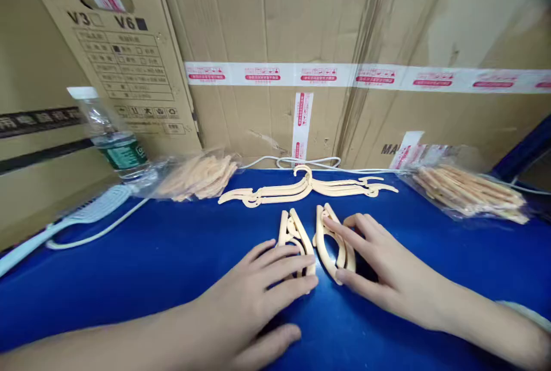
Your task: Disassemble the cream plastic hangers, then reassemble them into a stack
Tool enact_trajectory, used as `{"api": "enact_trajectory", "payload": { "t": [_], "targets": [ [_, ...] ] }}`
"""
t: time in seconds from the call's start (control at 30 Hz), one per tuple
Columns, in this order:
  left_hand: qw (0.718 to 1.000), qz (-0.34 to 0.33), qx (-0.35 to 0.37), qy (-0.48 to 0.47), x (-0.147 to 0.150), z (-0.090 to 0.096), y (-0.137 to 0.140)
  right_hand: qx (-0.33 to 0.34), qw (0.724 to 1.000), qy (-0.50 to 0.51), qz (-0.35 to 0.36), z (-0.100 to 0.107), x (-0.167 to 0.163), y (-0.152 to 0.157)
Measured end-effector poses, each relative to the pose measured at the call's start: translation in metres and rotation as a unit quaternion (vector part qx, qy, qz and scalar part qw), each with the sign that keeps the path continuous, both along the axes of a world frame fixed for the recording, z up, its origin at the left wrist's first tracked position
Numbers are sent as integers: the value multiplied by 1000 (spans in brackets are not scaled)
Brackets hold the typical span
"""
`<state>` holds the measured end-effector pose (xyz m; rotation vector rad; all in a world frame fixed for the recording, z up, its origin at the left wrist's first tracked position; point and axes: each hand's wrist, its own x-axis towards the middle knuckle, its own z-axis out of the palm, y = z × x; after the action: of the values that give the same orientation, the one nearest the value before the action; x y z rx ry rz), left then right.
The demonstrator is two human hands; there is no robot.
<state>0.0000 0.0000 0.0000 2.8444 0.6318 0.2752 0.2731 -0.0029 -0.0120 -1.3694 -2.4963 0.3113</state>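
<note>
Our left hand (258,290), its forearm running in from the lower left, lies nearest to us, palm down with the fingers fanned loosely over a folded hanger (306,239); the thumb sits apart, low over the table, so nothing is clasped there. Our right hand (396,270) reaches in from the other side, index fingertip on the far end of a second folded hanger (323,253) and thumb at its near end. We cannot tell whether those two fingers press or merely rest. Both folded hangers are pale cream plastic and stand side by side, close but apart, near the middle of the blue table (150,267).

Just beyond them we see an unfolded hanger (282,190), lying flat with arms stretched sideways and its hook pointing away from us. To its right, a clear bag (469,190) holds more cream pieces; to its left we have a similar bag (198,176). Farther left are a water bottle (123,150) with a white cap, a pale blue hairbrush (101,204) and a white cable beside it. Behind everything, cardboard boxes (245,118) wall us in, crossed by red-and-white tape (275,75).
</note>
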Motion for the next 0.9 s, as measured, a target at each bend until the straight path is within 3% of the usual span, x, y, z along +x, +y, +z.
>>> {"api": "enact_trajectory", "payload": {
  "t": [0.63, 0.77, 0.9],
  "targets": [
    [998, -7, 3, -58, -4, -10, 7, 33, 999, -8, 37, -4, -1, 0],
    [989, 36, 4, -141, -4, -16, 7, 97, 995, -4, 17, -1, 11, 15],
    [979, 60, -3, -196, -3, -19, 8, 195, 979, -58, -25, -4, 39, 54]
  ]
}}
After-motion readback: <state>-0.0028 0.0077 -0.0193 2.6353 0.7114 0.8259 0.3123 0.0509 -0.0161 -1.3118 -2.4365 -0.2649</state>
